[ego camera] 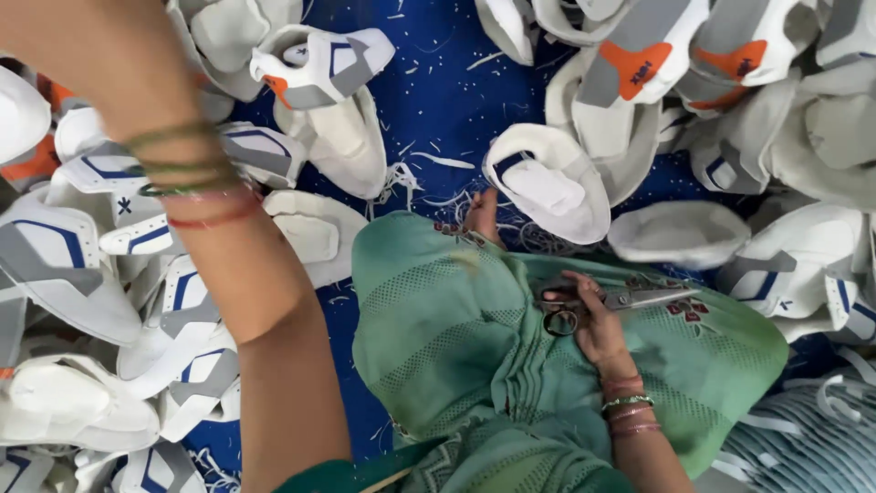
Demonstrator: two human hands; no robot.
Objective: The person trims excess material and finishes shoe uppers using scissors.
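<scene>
Green garment (pixel 438 319) over bent knees. The right hand (pixel 598 324) rests on it, fingers curled round the handles of the scissors (pixel 630 299), blades shut and lying flat, pointing right. The left forearm (pixel 228 256) with bangles (pixel 187 169) stretches over the left pile of shoe uppers (pixel 64 246); the left hand is past the frame edge, so its fingers cannot be told. A bare foot (pixel 481 215) touches a white upper (pixel 547 187) on the blue floor cloth (pixel 447 100), among thread scraps (pixel 429 160). Judged: a pick-up step, cutting paused. A cut calls for an upper brought to the lap.
</scene>
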